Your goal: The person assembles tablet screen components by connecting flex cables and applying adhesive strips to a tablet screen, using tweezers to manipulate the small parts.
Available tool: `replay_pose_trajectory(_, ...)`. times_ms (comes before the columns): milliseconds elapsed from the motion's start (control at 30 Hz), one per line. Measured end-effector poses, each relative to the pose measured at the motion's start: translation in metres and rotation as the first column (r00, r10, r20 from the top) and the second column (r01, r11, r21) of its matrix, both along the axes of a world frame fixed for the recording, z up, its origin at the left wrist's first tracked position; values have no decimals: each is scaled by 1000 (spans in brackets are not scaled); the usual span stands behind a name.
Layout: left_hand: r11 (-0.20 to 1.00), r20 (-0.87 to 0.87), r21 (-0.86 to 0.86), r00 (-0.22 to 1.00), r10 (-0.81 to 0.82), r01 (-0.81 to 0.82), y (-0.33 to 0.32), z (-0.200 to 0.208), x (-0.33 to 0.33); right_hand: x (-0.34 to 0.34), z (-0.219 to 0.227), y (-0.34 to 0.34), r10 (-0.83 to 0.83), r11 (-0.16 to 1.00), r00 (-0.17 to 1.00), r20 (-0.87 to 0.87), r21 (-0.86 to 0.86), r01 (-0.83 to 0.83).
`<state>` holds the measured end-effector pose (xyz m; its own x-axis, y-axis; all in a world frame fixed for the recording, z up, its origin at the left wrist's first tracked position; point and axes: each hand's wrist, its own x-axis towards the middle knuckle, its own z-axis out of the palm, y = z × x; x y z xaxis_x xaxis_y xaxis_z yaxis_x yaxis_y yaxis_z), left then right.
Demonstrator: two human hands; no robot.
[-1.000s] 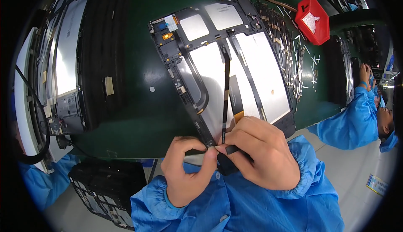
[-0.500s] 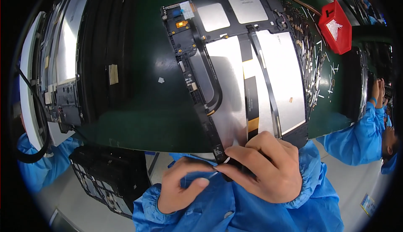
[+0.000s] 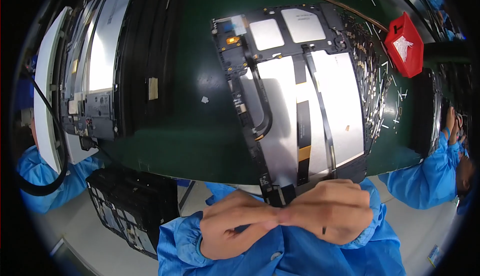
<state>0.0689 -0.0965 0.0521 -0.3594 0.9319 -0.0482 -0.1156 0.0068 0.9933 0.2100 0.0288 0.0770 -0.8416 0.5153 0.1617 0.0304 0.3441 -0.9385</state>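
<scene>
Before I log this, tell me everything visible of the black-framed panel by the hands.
The roughly rectangular, flat panel has a black, plastic-looking frame around shiny, metal-looking plates, with dark strips running over them, one bearing a gold section. It lies askew on the green table, its near left corner over the front edge. The left hand and right hand meet there, obscuring any contact.

The left hand [image 3: 232, 223] has gone from pinching finger and thumb at the lower corner of the panel [image 3: 282, 106] to lying back upward, its fingers meeting those of the right hand [image 3: 332, 208]. The right hand has dropped off the panel's lower part, baring the orange band [image 3: 304, 153] beyond its knuckles. The long black strip that ran up from its fingers is gone from there; a small dark piece [image 3: 324, 230] now shows against its underside.
</scene>
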Motion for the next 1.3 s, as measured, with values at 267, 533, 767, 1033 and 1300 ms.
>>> replay_pose_trajectory(267, 969, -707, 191, 707, 26, 156, 1, 8, -5, 59, -9, 19, 124, 953, 983, -135, 292, -80)
replay_pose_trajectory(533, 941, -548, 335, 803, 233, -45, 15, -24, -3, 136, -16, 216, -813, 499, 578, 66, 589, 636)
replay_pose_trajectory(767, 970, -579, 244, 802, 146, 0, 28, -19, -14, 62, 21, 100, -597, 802, 742, 305, 262, 537)
replay_pose_trajectory(1033, 981, -513, 193, 850, 120, -22, 41, -21, -20, 22, 12, 22, -182, 961, 950, 252, 252, 117)
replay_pose_trajectory(1300, 976, -476, 210, 866, 155, -59, 49, -20, -23, 9, -5, 13, -87, 957, 995, 46, 282, 70)
